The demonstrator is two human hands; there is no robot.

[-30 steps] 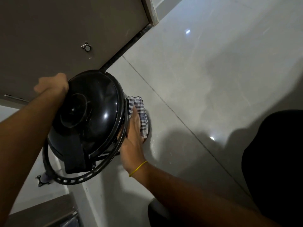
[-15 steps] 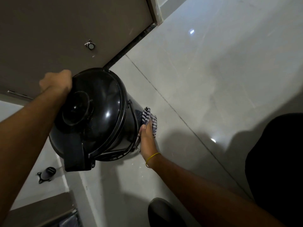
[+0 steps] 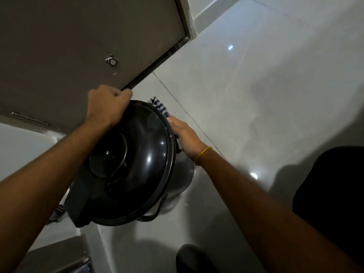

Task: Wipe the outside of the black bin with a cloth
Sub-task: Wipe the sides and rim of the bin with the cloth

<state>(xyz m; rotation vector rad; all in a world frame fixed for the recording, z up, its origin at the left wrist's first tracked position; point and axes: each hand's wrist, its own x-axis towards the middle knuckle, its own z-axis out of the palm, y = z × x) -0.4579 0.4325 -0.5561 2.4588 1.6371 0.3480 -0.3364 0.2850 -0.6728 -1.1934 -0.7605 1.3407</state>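
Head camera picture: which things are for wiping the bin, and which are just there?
For the job: black bin, checked cloth, left hand gripping the rim, right hand pressing the cloth.

Just there: brown door, door stopper, tiled floor, yellow wristband.

bin on floor, door behind

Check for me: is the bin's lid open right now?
No, the lid sits shut on the bin, with the left hand gripping its rim.

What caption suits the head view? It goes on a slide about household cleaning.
Left hand steadies the lidded black bin while the right hand presses a checked cloth against its side.
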